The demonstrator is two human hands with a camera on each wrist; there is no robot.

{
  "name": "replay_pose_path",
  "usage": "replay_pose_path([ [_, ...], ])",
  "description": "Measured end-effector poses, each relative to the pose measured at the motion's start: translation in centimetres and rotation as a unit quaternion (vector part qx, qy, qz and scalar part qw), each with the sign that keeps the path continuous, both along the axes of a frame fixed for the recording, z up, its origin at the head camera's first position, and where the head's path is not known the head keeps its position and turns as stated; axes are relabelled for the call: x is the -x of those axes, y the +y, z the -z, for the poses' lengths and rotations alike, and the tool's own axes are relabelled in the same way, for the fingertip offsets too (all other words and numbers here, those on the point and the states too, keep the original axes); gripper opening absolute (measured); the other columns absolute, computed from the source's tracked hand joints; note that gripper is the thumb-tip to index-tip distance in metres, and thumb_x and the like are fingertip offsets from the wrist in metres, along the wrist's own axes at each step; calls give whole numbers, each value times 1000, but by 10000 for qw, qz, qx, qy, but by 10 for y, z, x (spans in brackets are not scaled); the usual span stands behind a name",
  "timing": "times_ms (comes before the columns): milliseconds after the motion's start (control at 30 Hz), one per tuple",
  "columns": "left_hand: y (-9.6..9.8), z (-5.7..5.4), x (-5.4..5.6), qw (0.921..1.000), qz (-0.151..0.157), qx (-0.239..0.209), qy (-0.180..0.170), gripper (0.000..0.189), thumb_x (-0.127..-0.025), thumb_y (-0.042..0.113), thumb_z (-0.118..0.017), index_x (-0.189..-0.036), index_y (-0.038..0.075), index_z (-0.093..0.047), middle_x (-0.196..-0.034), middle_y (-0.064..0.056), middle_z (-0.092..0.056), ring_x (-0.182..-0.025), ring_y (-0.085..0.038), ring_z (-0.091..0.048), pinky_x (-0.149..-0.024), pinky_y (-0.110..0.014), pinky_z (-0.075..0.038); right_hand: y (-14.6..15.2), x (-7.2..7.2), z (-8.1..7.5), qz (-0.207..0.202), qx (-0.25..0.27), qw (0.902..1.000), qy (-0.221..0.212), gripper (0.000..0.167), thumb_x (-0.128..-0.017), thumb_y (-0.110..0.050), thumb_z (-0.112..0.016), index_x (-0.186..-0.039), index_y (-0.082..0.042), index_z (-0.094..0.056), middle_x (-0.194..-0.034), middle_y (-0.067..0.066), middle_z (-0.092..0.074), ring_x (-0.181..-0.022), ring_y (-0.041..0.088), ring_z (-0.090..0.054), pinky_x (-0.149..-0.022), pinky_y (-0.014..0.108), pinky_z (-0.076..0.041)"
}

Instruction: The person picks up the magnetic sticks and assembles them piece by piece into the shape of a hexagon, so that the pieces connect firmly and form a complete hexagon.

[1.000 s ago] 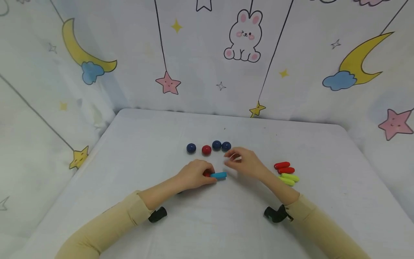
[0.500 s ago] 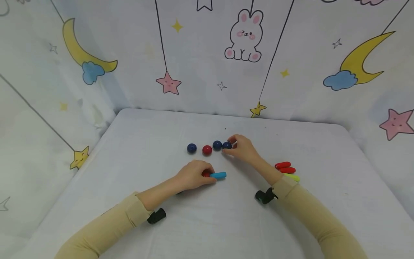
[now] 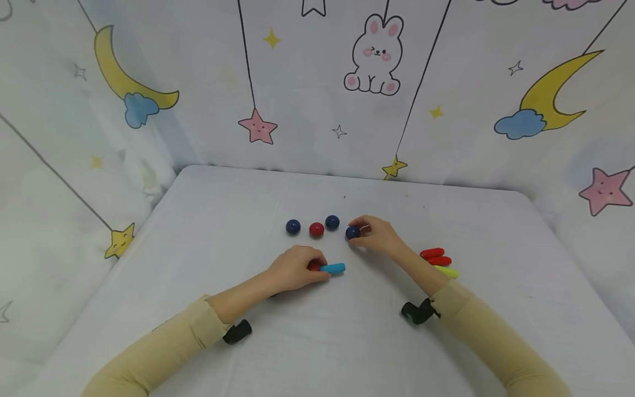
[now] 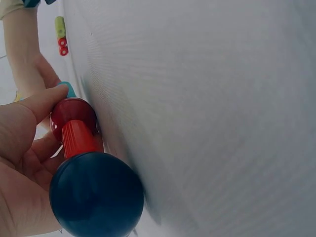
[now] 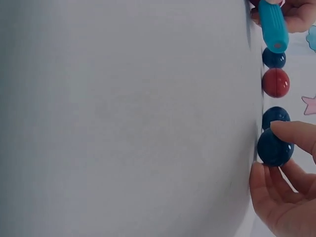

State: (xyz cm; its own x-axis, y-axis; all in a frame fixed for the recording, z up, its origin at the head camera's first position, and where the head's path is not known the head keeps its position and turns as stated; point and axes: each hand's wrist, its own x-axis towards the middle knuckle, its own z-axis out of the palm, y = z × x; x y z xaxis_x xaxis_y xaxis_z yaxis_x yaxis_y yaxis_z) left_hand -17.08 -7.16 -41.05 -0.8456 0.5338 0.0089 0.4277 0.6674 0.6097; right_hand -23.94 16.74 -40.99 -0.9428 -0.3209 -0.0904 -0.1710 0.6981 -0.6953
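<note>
My left hand [image 3: 296,268] grips a joined chain at the table's middle, its fingers round a red ball [image 4: 74,113]. A light blue stick [image 3: 333,268] sticks out from that ball to the right. On the other side, the left wrist view shows a red stick [image 4: 79,139] leading to a large-looking dark blue ball [image 4: 96,195], which the hand hides from the head view. Between thumb and fingers, my right hand [image 3: 379,236] pinches another dark blue ball [image 3: 353,232], right of and beyond the light blue stick's free end.
Beyond the left hand lie a dark blue ball [image 3: 293,226], a red ball [image 3: 316,230] and one more blue ball [image 3: 332,222]. Red sticks [image 3: 432,252] and a yellow-green stick [image 3: 446,272] lie by the right forearm. A patterned cloth [image 3: 307,149] hangs behind the white table [image 3: 223,209].
My right hand has reached to the rightmost blue ball, taken hold of it, and drawn it slightly right and nearer, away from its neighbour. The left hand stays in place with the chain.
</note>
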Motion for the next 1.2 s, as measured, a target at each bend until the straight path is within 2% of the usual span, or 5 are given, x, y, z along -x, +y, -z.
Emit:
replay_pose_path([
  [267,-1,1,0,10000,20,-73,7,19,-86,28,-76,-99,15,-73,-81,9,-60,-76,-11,-51,-66,-27,-43,14,-20,0,-409,95,9989,-195,44,-88,-14,-73,-129,-6,-59,-126,14,-59,-115,33,-56,-93,46,-49],
  [600,-4,1,-1,9999,32,-120,34,20,-85,28,-76,-99,14,-72,-82,8,-60,-76,-11,-51,-66,-26,-43,22,-43,1,-1336,417,9901,-113,43,-87,-9,-73,-127,-5,-59,-125,12,-59,-110,28,-56,-93,40,-50],
  [933,-7,2,-1,9998,77,-156,51,20,-86,27,-76,-100,13,-72,-83,8,-60,-76,-11,-51,-66,-26,-43,14,-50,4,-1752,533,9831,-10,39,-88,-11,-73,-125,-8,-61,-120,6,-61,-105,22,-57,-90,32,-51],
  [1067,-9,1,-1,9999,57,-112,63,21,-86,27,-76,-101,13,-72,-84,8,-61,-77,-11,-51,-67,-27,-43,10,-52,4,-1888,679,9797,22,40,-88,-11,-73,-125,-5,-61,-121,8,-61,-105,23,-58,-91,34,-51],
  [1200,-8,-3,-2,9999,75,-15,140,26,-86,28,-75,-106,11,-71,-87,5,-62,-77,-11,-52,-67,-26,-44,7,-53,3,-1809,750,9806,-52,43,-88,-10,-73,-128,-2,-58,-125,12,-60,-108,28,-58,-92,37,-50],
])
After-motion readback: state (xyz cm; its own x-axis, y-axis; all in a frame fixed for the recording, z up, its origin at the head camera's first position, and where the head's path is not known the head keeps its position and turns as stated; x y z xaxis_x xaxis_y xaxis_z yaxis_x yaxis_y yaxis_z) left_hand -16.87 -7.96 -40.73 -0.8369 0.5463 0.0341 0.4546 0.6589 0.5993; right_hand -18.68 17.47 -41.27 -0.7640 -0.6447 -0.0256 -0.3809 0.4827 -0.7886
